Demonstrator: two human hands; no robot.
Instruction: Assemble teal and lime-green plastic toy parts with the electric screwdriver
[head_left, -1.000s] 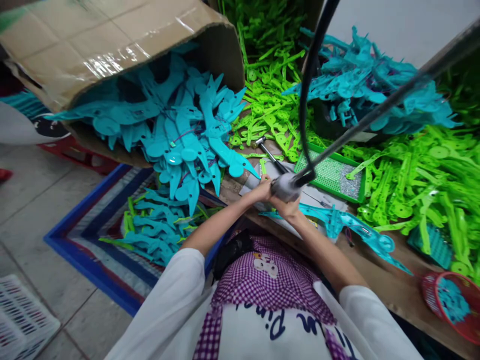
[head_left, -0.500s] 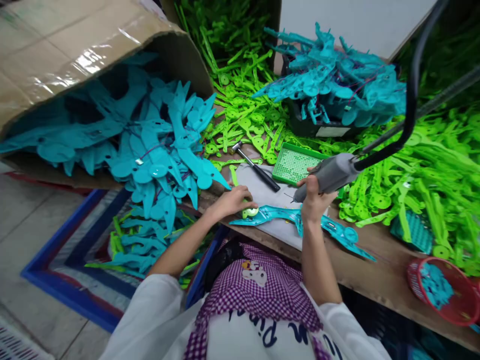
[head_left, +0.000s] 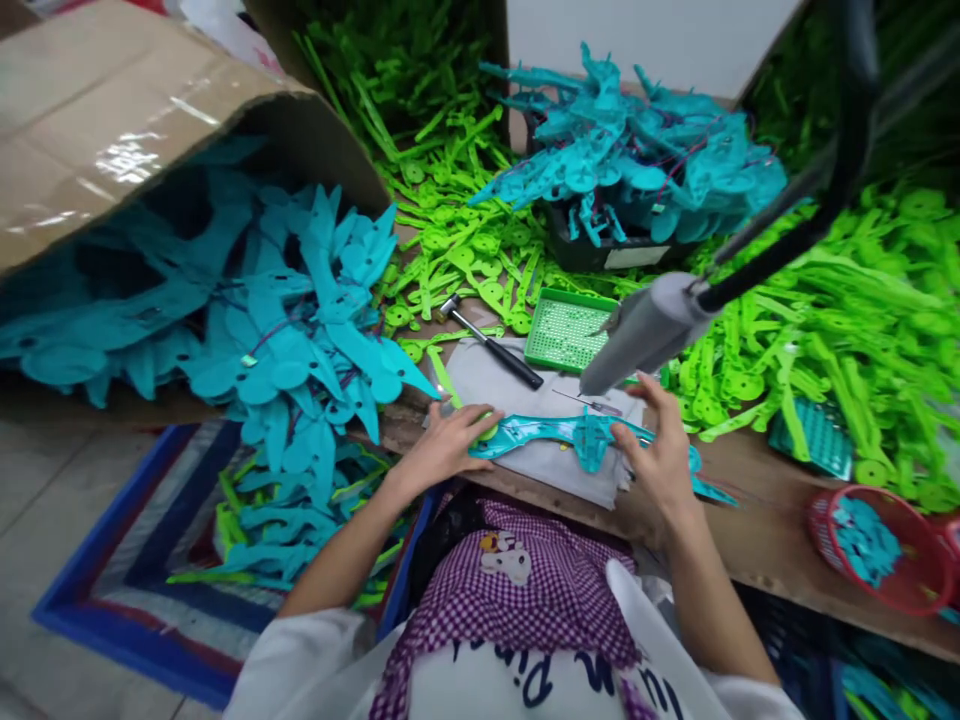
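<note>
A long blue plastic part (head_left: 531, 429) with a winged middle lies across a grey cloth at the bench's front edge. My left hand (head_left: 442, 447) grips its left end, where a green plastic arm (head_left: 442, 372) joins it; the fingers partly cover that spot. Fingers apart, my right hand (head_left: 664, 455) is over the part's right half, its thumb tip at the blue plastic. A grey electric screwdriver (head_left: 645, 332) hangs from a black cable just above, out of both hands. A thin screwdriver (head_left: 592, 403) lies on the cloth behind the part.
Behind the cloth are a hammer (head_left: 495, 345) and a green perforated tray (head_left: 566, 330). Green arms (head_left: 750, 370) heap up at right. Blue parts fill a carton (head_left: 135, 160) at left and a black bin (head_left: 600, 250) behind. A red basket (head_left: 817, 545) stands at front right.
My right hand has let go of the electric screwdriver and moved down and right to the blue part. The screwdriver hangs free. My left hand stays at the part's left end.
</note>
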